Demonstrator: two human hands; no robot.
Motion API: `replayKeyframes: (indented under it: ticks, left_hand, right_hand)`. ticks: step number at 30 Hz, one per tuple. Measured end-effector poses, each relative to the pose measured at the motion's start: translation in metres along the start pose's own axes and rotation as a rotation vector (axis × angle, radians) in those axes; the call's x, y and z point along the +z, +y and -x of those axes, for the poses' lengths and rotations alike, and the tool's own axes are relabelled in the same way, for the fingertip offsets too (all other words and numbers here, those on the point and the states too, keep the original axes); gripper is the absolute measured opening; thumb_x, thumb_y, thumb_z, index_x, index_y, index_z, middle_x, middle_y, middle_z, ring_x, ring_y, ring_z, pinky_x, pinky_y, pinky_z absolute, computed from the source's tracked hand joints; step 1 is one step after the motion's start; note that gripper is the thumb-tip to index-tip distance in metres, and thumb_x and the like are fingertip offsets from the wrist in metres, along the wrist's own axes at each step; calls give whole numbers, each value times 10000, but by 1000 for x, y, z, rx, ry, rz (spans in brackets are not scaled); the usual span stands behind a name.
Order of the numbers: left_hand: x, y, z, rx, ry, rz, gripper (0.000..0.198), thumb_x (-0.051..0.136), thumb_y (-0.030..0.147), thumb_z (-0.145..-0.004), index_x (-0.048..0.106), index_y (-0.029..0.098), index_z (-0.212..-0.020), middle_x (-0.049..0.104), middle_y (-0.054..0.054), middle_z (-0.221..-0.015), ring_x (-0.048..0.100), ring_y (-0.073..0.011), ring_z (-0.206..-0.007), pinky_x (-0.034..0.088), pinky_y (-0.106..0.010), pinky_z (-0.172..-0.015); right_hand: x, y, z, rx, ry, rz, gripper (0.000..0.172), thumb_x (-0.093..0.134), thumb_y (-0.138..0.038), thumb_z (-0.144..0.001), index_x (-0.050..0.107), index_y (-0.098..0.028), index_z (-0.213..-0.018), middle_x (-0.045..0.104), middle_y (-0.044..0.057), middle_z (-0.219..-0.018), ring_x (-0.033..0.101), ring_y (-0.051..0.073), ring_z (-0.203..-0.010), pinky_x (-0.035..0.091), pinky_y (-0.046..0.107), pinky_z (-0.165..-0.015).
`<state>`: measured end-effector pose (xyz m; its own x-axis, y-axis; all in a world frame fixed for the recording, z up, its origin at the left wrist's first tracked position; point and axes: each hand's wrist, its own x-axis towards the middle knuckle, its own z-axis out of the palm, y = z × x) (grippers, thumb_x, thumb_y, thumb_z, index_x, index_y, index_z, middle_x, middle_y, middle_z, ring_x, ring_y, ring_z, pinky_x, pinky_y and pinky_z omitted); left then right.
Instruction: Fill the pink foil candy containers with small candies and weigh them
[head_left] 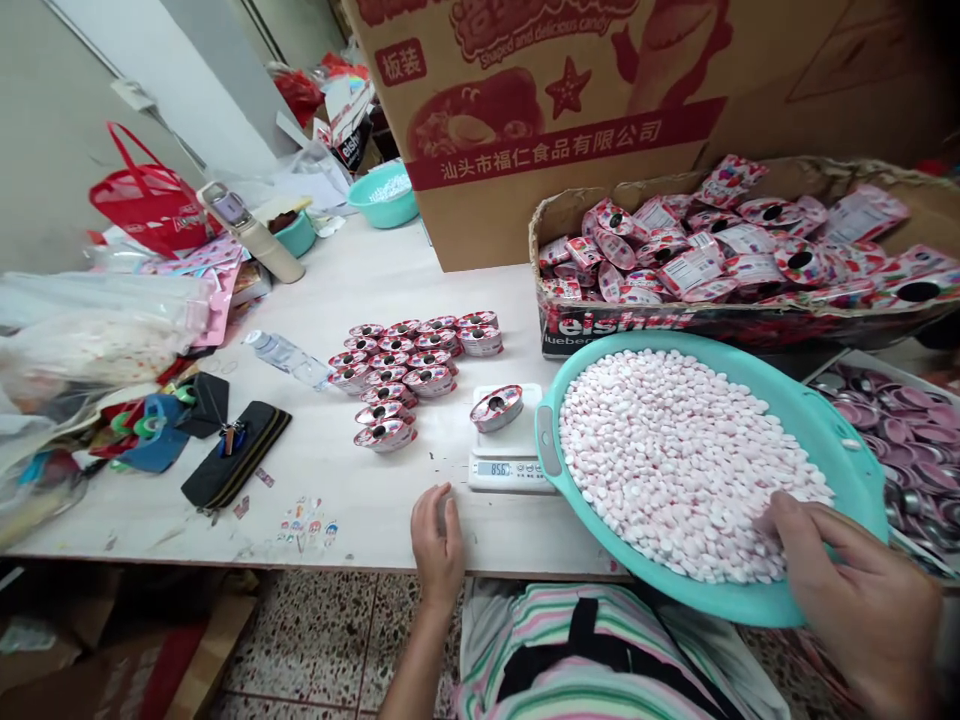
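Observation:
My left hand [437, 540] rests on the white table [360, 270] near its front edge, fingers curled, nothing visible in it. Just beyond it stands a small white scale [504, 462] reading 85.6, with one red-and-silver tin [496, 407] on its pan. My right hand [862, 590] lies in the pile of pink-white candy tablets [675, 460] inside a teal basin [817, 420]; its fingertips press together among the tablets. A group of several filled tins [409, 365] sits left of the scale.
A cardboard tray of wrapped candy packs [720, 250] sits behind the basin, a big printed carton [570, 100] further back. Tin lids [907, 430] lie at right. Black pouches [236, 455], a plastic bottle [289, 357], bags and a second teal bowl [384, 195] crowd the left.

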<state>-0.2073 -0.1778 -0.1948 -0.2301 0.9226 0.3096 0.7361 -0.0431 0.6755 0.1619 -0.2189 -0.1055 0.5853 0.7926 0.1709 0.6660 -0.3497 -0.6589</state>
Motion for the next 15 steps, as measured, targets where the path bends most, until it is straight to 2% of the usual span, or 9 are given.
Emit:
replayKeyframes:
  ticks: [4,8,10,12,15]
  left_hand:
    - [0,-2,2,45,15,-32,263,425,285,-930,597,197,-1108,629,-91,-1101,549,-223,-1107,439,-429,-979]
    - [0,-3,3,73,-5,-36,257,432,251,-928,589,200,-1125,629,-84,-1111,534,-223,-1129,428,-433,-990]
    - [0,-4,3,84,-9,-34,251,439,240,-926,588,201,-1125,630,-81,-1107,528,-222,-1134,421,-433,-995]
    - [0,-4,3,96,-7,-31,243,445,234,-923,589,200,-1117,633,-78,-1097,526,-224,-1135,418,-435,-995]
    - [0,-4,3,121,-10,-30,237,447,229,-921,589,201,-1109,638,-76,-1087,527,-229,-1134,416,-439,-993]
  right_hand:
    - [3,5,3,117,-28,57,287,518,-489,-837,642,-243,-757,679,75,-827,643,286,-886,442,357,-773]
    - [4,9,0,143,-71,109,314,516,-532,-821,648,-251,-775,692,75,-848,648,304,-922,457,365,-741]
    - [3,7,-4,62,-159,141,318,516,-537,-812,657,-254,-787,706,64,-894,655,293,-916,468,351,-693]
    - [4,-2,-9,-80,-252,140,312,522,-538,-804,664,-260,-815,709,41,-940,664,261,-882,479,321,-654]
    - [13,-24,-19,-317,-322,87,303,522,-514,-823,655,-264,-929,692,26,-988,655,215,-872,497,298,-708]
